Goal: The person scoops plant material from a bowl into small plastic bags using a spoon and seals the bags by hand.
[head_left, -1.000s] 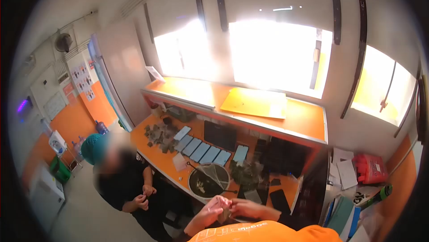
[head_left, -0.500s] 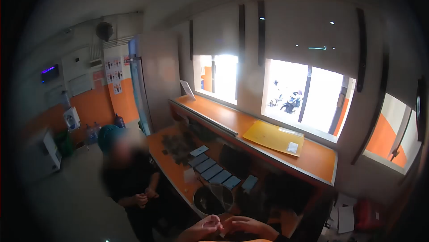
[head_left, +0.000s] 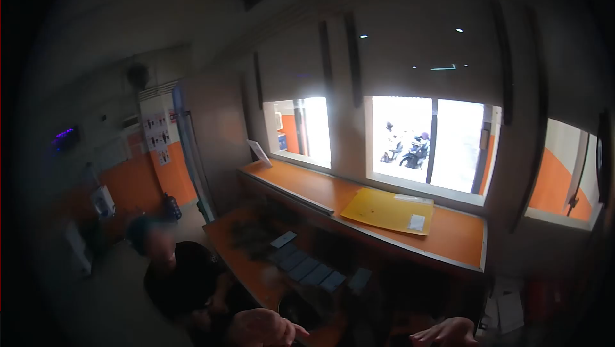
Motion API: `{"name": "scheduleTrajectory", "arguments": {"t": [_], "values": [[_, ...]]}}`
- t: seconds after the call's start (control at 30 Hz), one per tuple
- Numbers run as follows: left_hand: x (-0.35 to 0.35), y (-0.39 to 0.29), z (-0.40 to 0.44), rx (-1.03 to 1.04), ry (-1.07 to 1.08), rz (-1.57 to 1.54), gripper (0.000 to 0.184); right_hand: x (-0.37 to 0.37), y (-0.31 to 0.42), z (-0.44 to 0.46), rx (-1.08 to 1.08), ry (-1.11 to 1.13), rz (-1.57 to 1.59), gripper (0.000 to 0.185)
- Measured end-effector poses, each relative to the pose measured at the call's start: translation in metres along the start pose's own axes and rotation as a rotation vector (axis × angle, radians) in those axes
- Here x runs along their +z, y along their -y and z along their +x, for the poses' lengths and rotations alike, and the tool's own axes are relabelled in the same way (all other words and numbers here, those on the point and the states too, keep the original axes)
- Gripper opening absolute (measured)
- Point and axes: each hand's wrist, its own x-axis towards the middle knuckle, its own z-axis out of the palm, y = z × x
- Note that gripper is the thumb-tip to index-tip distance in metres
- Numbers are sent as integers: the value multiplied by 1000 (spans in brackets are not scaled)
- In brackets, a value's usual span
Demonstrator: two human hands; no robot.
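At the bottom edge my left hand (head_left: 266, 329) is raised before the dark round container (head_left: 282, 312), its fingers loosely bent and nothing visible in them. Further right, my right hand (head_left: 446, 332) has its back up and its fingers spread, with no object seen in it. A wide gap separates the two hands. Beyond them on the orange desk (head_left: 224, 233) lies a row of flat pale-blue rectangular things (head_left: 316, 274), with one more (head_left: 283, 239) at its upper left and another (head_left: 360, 280) to the right. The desk's lower part is very dark.
A person (head_left: 182, 280) in dark clothes and a teal head covering stands at the left of the desk. A yellow folder (head_left: 384, 211) lies on the raised orange shelf (head_left: 458, 235) under the windows. Papers (head_left: 510, 312) are at the lower right.
My hands have moved apart from their earlier place together; the right one went rightward, the left one leftward. The view has tilted up and grown darker, and the small piece between my fingers is no longer seen.
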Motion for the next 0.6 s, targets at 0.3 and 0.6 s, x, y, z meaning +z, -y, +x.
{"name": "scheduleTrajectory", "arguments": {"t": [0.3, 0.6], "values": [[-64, 8, -57, 143, -138, -169, 26, -38, -9, -10, -525, -3, 341, 107], [-149, 8, -97, 369, -501, -165, 32, -103, -64, 12, -1043, -470, 675, 113]]}}
